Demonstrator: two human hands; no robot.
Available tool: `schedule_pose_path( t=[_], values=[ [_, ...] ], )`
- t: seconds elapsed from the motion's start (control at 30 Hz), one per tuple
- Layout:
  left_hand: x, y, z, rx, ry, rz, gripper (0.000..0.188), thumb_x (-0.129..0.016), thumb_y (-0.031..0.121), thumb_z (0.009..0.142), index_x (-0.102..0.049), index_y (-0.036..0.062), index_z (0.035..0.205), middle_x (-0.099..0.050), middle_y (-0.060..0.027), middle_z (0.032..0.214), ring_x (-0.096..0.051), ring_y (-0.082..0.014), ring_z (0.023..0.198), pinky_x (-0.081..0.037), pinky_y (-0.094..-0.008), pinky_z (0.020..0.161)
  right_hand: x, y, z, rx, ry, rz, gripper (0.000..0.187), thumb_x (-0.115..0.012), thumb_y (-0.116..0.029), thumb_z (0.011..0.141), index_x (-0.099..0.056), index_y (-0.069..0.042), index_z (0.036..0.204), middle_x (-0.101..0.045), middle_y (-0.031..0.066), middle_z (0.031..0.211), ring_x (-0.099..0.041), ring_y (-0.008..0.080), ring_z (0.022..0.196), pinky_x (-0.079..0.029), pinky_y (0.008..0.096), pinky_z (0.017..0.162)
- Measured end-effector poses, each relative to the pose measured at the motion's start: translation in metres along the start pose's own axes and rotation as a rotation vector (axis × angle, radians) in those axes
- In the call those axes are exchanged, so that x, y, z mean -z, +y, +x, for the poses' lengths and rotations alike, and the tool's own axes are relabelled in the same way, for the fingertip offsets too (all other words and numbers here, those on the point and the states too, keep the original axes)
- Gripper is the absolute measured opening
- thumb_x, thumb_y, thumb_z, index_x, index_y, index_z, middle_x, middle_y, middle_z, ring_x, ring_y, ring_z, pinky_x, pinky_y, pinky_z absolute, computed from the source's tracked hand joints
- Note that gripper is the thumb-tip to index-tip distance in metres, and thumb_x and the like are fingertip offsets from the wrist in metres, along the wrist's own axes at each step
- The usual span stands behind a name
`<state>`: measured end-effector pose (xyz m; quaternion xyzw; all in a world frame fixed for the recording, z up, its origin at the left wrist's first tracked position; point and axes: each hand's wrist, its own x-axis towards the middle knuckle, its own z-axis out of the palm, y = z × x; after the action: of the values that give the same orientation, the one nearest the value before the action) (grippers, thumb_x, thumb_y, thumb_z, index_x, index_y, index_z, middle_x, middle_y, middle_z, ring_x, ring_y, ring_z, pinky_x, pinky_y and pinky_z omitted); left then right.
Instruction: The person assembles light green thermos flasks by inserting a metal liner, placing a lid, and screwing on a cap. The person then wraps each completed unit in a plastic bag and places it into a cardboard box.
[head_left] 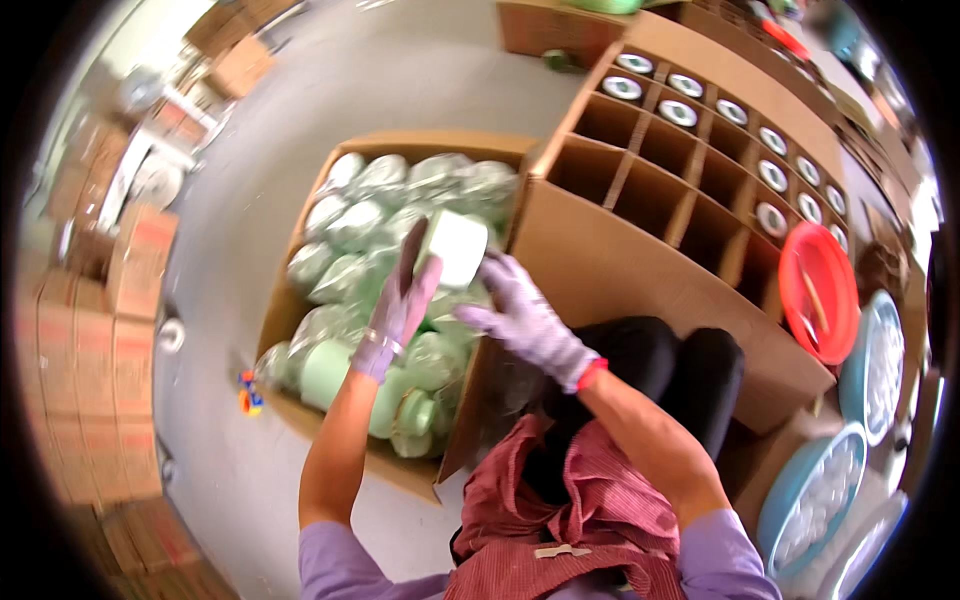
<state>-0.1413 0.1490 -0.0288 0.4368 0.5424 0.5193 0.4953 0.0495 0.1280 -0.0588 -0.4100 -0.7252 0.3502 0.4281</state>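
Note:
A pale green container with a squarish white end [460,250], blurred by motion, is above the bagged bottles in the open carton. My left hand [398,308], in a light purple glove, lies along its left side, thumb and fingers against it. At its right side my right hand [528,312], gloved alike, has its fingers spread, the fingertips near or touching the edge. Below my left wrist a bare pale green bottle [330,372] lies on its side. Clear plastic-wrapped bottles [360,225] fill the rest of this carton [285,405].
Against it on the right stands a divided carton [600,262], with white-topped items [678,113] in several cells. A red basin [815,290] leans at its right end. Blue tubs [770,520] of clear plastic are at lower right. Stacked cartons [95,370] line the left.

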Motion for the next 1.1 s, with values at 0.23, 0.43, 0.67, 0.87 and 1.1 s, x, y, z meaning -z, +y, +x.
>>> schedule_pose_path(
  t=[0.23,0.43,0.67,0.87,1.1],
  values=[
    [0.133,-0.220,0.072,0.368,0.589,0.488,0.052,-0.060,0.046,0.089,-0.068,0.0026,0.115,-0.071,-0.0173,0.113,-0.067,-0.0336,0.100,-0.049,-0.0452,0.088,0.158,-0.018,-0.012,0.190,0.457,-0.441,0.023,-0.072,-0.011,0.075,-0.063,-0.005,0.096,-0.060,0.0161,0.103,-0.055,0.0395,0.102,-0.042,0.0493,0.091],
    [0.228,-0.316,0.136,0.278,0.046,1.519,0.055,-0.062,0.033,0.076,-0.066,-0.0035,0.117,-0.068,-0.0287,0.111,-0.063,-0.0442,0.107,-0.049,-0.0441,0.091,0.384,0.010,-0.122,-0.217,0.533,-1.240,0.022,-0.070,-0.021,0.081,-0.059,-0.002,0.087,-0.062,0.0200,0.092,-0.060,0.0401,0.090,-0.047,0.0483,0.080],
    [0.221,-0.228,0.095,0.203,0.251,1.049,0.068,-0.080,0.047,0.073,-0.067,-0.0068,0.112,-0.071,-0.0250,0.102,-0.067,-0.0369,0.094,-0.050,-0.0412,0.085,0.441,0.066,-0.159,-0.406,0.428,-1.646,0.014,-0.070,-0.021,0.080,-0.068,-0.008,0.085,-0.066,0.0122,0.101,-0.060,0.0317,0.104,-0.046,0.0457,0.093],
    [0.164,-0.034,0.027,-0.175,0.363,1.202,0.048,-0.069,0.035,0.092,-0.066,-0.0058,0.116,-0.069,-0.0243,0.104,-0.067,-0.0312,0.087,-0.050,-0.0395,0.081,0.409,0.071,-0.123,-0.416,0.004,-1.694,0.016,-0.067,-0.020,0.077,-0.075,-0.011,0.088,-0.058,0.0105,0.128,-0.041,0.0336,0.134,-0.027,0.0590,0.113],
    [0.013,0.125,-0.077,-0.593,0.301,0.624,0.017,-0.065,0.004,0.088,-0.054,0.0001,0.099,-0.057,-0.0110,0.117,-0.052,-0.0200,0.104,-0.043,-0.0343,0.095,0.417,0.050,-0.129,-0.161,0.498,-1.435,0.024,-0.071,-0.018,0.079,-0.066,-0.007,0.099,-0.057,0.0111,0.117,-0.048,0.0328,0.121,-0.031,0.0584,0.105]
  ],
)
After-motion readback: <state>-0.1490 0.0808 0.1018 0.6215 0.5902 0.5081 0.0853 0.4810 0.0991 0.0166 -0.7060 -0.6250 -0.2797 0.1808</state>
